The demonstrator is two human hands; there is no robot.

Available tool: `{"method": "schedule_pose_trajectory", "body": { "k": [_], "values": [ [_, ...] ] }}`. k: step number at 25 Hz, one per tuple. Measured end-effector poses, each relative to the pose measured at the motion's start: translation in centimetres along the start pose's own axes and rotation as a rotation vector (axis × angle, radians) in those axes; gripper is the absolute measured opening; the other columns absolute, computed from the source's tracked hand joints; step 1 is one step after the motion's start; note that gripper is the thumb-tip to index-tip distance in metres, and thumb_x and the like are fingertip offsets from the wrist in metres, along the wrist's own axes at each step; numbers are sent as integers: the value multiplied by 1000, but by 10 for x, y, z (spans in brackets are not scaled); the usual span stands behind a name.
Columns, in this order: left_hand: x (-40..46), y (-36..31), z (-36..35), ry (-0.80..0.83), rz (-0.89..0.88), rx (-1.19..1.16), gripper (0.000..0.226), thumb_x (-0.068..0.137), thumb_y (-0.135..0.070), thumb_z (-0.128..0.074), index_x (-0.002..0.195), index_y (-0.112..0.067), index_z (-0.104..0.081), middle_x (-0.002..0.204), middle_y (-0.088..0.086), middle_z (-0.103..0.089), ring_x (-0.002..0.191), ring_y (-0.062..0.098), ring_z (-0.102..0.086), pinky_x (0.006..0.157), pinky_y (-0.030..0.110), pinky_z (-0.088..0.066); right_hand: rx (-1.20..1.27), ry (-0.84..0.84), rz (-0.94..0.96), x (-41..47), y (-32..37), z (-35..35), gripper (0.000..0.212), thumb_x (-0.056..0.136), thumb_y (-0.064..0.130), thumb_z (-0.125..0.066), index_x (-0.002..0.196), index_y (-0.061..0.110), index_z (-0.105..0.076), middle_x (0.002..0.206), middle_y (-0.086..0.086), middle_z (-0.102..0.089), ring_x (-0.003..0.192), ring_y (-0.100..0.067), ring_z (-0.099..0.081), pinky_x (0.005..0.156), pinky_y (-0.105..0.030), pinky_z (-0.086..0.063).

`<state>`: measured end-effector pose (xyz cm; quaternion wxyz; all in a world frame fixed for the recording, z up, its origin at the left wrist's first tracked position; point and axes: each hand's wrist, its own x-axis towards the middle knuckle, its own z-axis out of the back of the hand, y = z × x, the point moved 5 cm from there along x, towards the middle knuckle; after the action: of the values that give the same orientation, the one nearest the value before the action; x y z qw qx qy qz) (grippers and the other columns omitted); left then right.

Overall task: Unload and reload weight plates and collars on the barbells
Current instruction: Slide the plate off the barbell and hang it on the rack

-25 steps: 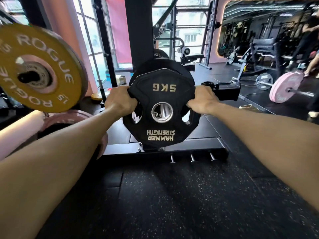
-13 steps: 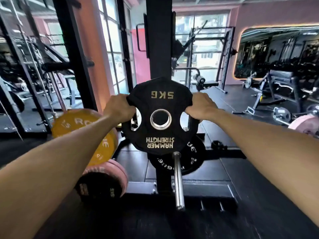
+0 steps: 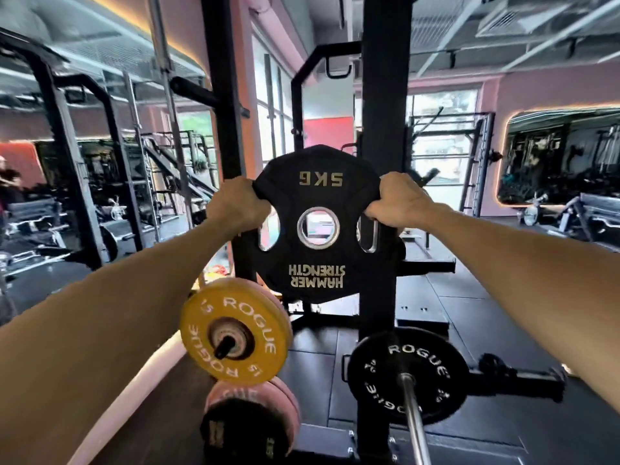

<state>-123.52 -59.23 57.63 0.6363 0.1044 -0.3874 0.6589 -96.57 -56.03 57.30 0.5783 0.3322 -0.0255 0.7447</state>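
Jutting toward the camera at lower right: bare barbell sleeve (image 3: pixel 414 427), with a black Rogue plate (image 3: pixel 407 375) already seated further along it. Just left, lower: yellow Rogue plate (image 3: pixel 235 332) on a storage peg, pink plates (image 3: pixel 255 414) beneath. Above both, held in the air at arm's length in front of the rack upright (image 3: pixel 385 129): black 5 kg plate (image 3: pixel 317 226), lettering upside down, centre hole clear, touching no bar. Left hand (image 3: pixel 236 204) clenched over the upper left rim, fingers through the grip slot. Right hand (image 3: pixel 397 201) wrapped likewise over the upper right rim. Judged light for a plate, rigid, rubber-coated so not slippery; best gripped exactly at those slots. Beyond: windows, mirrors, further racks.
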Motion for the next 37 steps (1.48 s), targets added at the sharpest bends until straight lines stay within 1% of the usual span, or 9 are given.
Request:
{"method": "schedule_pose_trajectory", "body": {
  "k": [3,6,10,15,19,23,28,31,37],
  "values": [
    [16,68,26,-1,-41,15,19,77,-22,-59,60,-17,-51,63,6,-52,67,32,-53,61,32,-44,-10,16,-13,5,65,-38,16,71,20,-71,72,5,-64,70,-4,-61,64,-23,-60,55,-28,-45],
    [37,159,54,33,-65,29,21,65,-31,-54,54,-16,-47,57,4,-49,56,29,-50,53,27,-40,-14,56,-21,17,145,-86,19,71,17,-73,72,0,-65,70,-9,-63,65,-26,-63,60,-32,-54],
    [75,258,89,53,-112,29,19,61,-27,-54,52,-13,-46,52,4,-47,49,25,-45,45,26,-31,-25,47,-8,38,239,-135,34,73,14,-66,50,7,-42,52,-6,-46,50,-23,-49,47,-25,-31],
    [116,331,126,58,-98,5,23,73,-22,-60,57,-13,-46,58,4,-50,55,26,-49,46,26,-32,-52,26,-23,66,322,-157,28,71,17,-69,51,11,-50,42,0,-48,50,-23,-54,50,-24,-35],
    [155,340,153,37,-92,-36,16,72,-20,-60,61,-15,-49,67,6,-54,68,32,-57,58,31,-46,-35,-5,-29,100,356,-141,22,69,13,-67,52,7,-55,42,-1,-53,45,-22,-59,46,-23,-39],
    [205,331,174,-18,-138,-92,12,71,-18,-60,62,-13,-54,64,5,-56,59,25,-57,45,23,-35,-61,-104,-2,142,374,-111,19,70,14,-70,62,-1,-61,55,-7,-57,56,-25,-60,53,-33,-49],
    [269,302,191,-130,-141,-109,9,64,-20,-62,62,-14,-56,62,2,-56,53,16,-53,45,20,-32,-63,-213,56,200,378,-67,17,66,9,-69,59,-2,-60,54,-9,-53,50,-24,-54,47,-28,-43],
    [305,285,197,-175,-179,-133,11,64,-17,-64,61,-12,-55,61,2,-56,54,16,-54,44,21,-31,-44,-244,91,236,375,-46,20,64,7,-69,66,-12,-63,55,-11,-53,53,-26,-55,50,-30,-43],
    [363,267,189,-252,-172,-165,12,64,-14,-62,59,-9,-53,59,4,-55,51,18,-54,42,20,-29,-51,-281,137,303,363,-29,23,65,9,-69,69,-13,-63,58,-13,-53,58,-27,-54,55,-33,-42]
  ]
}}
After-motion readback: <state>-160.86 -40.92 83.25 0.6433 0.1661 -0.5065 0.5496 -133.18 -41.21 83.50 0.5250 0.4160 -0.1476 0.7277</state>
